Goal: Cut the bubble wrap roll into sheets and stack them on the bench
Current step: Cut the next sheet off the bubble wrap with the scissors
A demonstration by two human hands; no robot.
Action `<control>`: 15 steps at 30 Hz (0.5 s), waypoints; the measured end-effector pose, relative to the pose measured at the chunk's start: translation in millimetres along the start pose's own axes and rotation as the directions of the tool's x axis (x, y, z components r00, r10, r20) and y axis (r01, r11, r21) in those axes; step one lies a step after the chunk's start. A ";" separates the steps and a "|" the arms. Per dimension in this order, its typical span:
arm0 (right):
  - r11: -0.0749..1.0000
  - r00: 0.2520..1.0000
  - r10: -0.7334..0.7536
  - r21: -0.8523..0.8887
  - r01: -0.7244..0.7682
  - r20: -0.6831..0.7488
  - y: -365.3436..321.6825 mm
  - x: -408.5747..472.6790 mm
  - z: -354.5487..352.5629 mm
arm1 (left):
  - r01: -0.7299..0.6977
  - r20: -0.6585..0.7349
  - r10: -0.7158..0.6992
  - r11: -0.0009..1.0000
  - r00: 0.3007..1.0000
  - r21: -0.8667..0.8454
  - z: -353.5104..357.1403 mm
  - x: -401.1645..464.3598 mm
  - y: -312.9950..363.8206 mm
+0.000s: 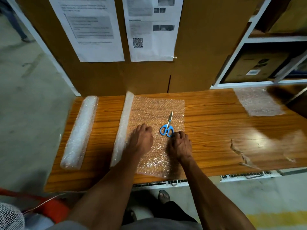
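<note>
A bubble wrap roll [123, 128] lies across the wooden bench [216, 130], with a stretch of its wrap [157, 110] unrolled flat to the right. Blue-handled scissors [167, 127] rest on that stretch, blades pointing away from me. My left hand [141, 140] lies on the wrap just right of the roll, fingers curled, holding nothing. My right hand [180, 145] presses on the wrap with its fingertips touching the scissors' handle. A cut sheet of bubble wrap [257, 102] lies at the bench's far right.
A second bubble wrap roll [79, 131] lies near the bench's left end. Torn tape scraps [240, 155] sit at the front right. A cardboard wall with taped papers [149, 30] stands behind the bench. Shelves with boxes [259, 67] are at the right.
</note>
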State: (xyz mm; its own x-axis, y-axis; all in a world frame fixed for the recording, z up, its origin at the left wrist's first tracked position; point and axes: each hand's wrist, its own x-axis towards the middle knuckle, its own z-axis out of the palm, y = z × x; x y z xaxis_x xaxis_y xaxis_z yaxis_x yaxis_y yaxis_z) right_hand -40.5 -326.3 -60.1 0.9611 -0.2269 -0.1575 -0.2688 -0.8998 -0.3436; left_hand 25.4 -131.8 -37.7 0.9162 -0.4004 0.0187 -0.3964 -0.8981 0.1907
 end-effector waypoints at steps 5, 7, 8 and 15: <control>0.996 0.998 -0.036 -0.085 0.040 0.056 18.6 8.5 -1.6 | 0.024 0.065 -0.021 0.999 0.998 -0.034 14.9 28.3 53.1; 0.992 0.995 -0.076 -0.095 0.082 0.060 22.9 10.9 -4.1 | 0.078 0.083 -0.076 0.997 0.994 -0.024 22.3 37.2 65.2; 0.991 0.995 -0.089 -0.096 0.094 0.054 24.6 12.7 -6.1 | 0.115 0.095 -0.112 0.993 0.989 -0.020 25.0 41.7 70.2; 0.990 0.992 -0.122 -0.070 0.122 0.013 32.2 21.7 -7.5 | 0.392 0.235 -0.353 0.909 0.906 -0.146 35.4 71.6 84.9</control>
State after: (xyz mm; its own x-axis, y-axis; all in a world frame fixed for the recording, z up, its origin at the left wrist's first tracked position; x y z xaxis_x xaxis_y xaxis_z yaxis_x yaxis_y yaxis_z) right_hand -27.8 -363.0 -67.6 0.9857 -0.1108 -0.1267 -0.1441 -0.9448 -0.2943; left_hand 55.2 -243.2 -54.9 0.9557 -0.0886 -0.2807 0.0073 -0.9462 0.3234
